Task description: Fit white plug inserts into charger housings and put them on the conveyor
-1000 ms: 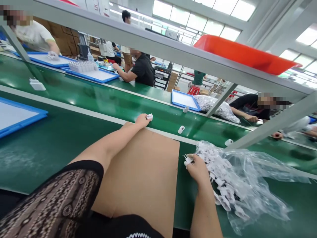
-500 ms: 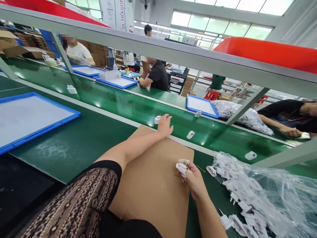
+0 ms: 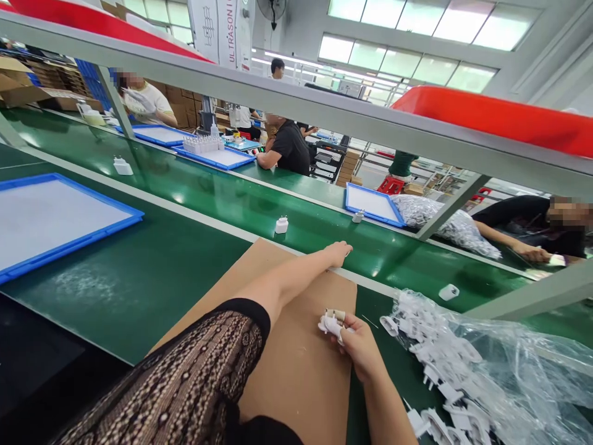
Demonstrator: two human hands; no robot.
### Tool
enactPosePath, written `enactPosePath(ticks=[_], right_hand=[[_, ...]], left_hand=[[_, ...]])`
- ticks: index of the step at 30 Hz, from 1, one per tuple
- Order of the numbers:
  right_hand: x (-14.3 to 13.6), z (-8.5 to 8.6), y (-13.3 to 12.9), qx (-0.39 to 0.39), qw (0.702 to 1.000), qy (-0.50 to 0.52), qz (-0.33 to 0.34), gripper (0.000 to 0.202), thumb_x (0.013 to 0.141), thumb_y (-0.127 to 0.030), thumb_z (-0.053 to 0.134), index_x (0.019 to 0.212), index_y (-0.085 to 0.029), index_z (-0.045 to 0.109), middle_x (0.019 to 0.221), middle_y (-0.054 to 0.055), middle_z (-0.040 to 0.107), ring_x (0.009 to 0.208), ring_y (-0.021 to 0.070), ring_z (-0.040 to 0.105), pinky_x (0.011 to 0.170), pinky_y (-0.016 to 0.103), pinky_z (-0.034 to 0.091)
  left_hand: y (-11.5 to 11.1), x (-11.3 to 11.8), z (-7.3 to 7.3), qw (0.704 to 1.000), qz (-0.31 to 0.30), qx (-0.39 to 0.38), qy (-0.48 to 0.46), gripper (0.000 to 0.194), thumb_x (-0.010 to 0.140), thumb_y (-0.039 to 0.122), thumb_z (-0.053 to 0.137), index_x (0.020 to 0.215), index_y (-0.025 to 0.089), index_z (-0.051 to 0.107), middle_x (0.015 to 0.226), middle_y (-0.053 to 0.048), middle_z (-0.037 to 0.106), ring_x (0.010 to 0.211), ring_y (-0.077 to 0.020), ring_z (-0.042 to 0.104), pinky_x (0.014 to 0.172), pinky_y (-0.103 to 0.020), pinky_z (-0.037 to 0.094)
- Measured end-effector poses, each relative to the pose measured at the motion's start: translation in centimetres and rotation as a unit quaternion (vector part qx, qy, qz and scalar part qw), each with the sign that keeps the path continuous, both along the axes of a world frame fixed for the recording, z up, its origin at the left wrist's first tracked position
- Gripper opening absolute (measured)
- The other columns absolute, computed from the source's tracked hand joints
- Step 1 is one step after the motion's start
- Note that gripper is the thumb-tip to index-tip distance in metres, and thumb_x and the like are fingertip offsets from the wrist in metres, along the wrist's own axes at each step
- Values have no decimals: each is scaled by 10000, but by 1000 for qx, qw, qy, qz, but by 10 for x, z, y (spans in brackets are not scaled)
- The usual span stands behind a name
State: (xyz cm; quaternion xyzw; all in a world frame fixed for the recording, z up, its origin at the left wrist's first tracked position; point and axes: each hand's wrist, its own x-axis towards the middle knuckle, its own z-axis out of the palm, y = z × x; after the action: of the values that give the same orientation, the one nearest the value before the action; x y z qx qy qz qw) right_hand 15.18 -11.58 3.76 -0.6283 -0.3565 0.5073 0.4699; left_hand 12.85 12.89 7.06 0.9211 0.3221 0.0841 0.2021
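My left hand [image 3: 339,252] reaches over the near rail of the green conveyor belt [image 3: 222,204], fingers curled down around a white charger that they almost wholly cover. Above the brown cardboard, my right hand [image 3: 359,340] is closed on white plug pieces [image 3: 330,324]; their exact number is hidden by the fingers. A pale cover sits on one of its fingertips. To the left on the belt stands a white charger [image 3: 281,225] with its pins up. Another white charger [image 3: 449,292] lies on the belt to the right.
A clear plastic bag [image 3: 504,358] spills white plug pieces at the right. The cardboard sheet [image 3: 296,371] lies before me; a blue-rimmed tray [image 3: 69,228] is at the left. A shelf beam [image 3: 287,93] crosses overhead. Co-workers sit across the belt.
My left hand has moved right along the belt's edge, from beside the standing charger to the lying one, and its fingers have closed down. My right hand keeps its hold on the plug pieces.
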Motion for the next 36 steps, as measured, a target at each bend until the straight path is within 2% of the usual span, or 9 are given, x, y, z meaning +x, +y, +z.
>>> enactPosePath(ticks=[5, 8, 12, 17, 23, 27, 29, 31, 36], right_hand=[[8, 11, -2, 44, 995, 27, -91, 425, 566, -377, 812, 911, -128, 803, 704, 67, 711, 505, 80, 453, 423, 188, 295], [13, 14, 1, 67, 984, 47, -155, 357, 556, -356, 791, 843, -143, 792, 584, 3, 613, 482, 68, 382, 420, 200, 297], [14, 14, 4, 61, 973, 98, -198, 411, 513, -348, 809, 883, -171, 784, 649, 6, 655, 514, 75, 422, 419, 187, 283], [7, 15, 3, 41, 977, 128, -165, 399, 498, -325, 837, 866, -189, 769, 732, 23, 704, 570, 80, 466, 440, 174, 284], [0, 14, 6, 7, 986, 101, -131, 420, 504, -355, 842, 877, -178, 760, 703, 9, 686, 536, 67, 411, 446, 191, 281], [0, 12, 7, 8, 988, 91, -126, 343, 507, -338, 818, 801, -181, 734, 710, 14, 686, 537, 68, 415, 443, 194, 273], [1, 12, 7, 4, 988, 89, -128, 339, 508, -323, 802, 808, -181, 733, 706, 13, 680, 545, 71, 435, 439, 188, 270], [2, 12, 7, -1, 987, 89, -132, 367, 510, -314, 787, 849, -182, 738, 707, 13, 677, 558, 80, 471, 431, 183, 265], [7, 12, 7, 8, 983, 93, -160, 390, 507, -317, 779, 874, -206, 706, 754, 11, 690, 585, 96, 540, 419, 179, 273]], left_hand=[[-29, -35, 6, 998, 7, -1, -63, 508, 700, 423, 885, 1068, 155, 660, 1187, -106, 637, 1139, -317, 618, 967, -409, 527], [-52, -68, -4, 992, 3, -31, -120, 464, 675, 423, 875, 981, 169, 635, 1112, -100, 639, 1100, -307, 615, 950, -390, 510], [-87, -120, -14, 973, -11, -143, -180, 511, 722, 427, 815, 1100, 164, 594, 1022, -72, 682, 909, -221, 663, 805, -340, 557], [-128, -167, 0, 828, -43, -454, -325, 568, 655, 353, 913, 1126, 178, 648, 1169, -103, 716, 1000, -196, 683, 877, -326, 565], [-140, -191, 15, 696, -50, -589, -408, 569, 596, 331, 976, 1072, 242, 678, 1238, -77, 713, 983, -167, 701, 757, -222, 580], [-138, -197, 18, 655, -75, -625, -418, 543, 597, 329, 980, 1054, 284, 692, 1215, -32, 725, 925, -144, 712, 709, -196, 572], [-135, -197, 19, 661, -86, -618, -417, 549, 600, 360, 975, 1058, 282, 682, 1236, -45, 718, 941, -163, 715, 719, -223, 579], [-133, -196, 18, 702, -104, -579, -401, 532, 634, 364, 949, 1074, 263, 667, 1265, -72, 703, 988, -192, 710, 771, -274, 588], [-134, -190, 4, 896, -141, -282, -312, 415, 821, 263, 750, 1215, 224, 624, 1252, -96, 677, 1078, -217, 658, 909, -364, 551]])
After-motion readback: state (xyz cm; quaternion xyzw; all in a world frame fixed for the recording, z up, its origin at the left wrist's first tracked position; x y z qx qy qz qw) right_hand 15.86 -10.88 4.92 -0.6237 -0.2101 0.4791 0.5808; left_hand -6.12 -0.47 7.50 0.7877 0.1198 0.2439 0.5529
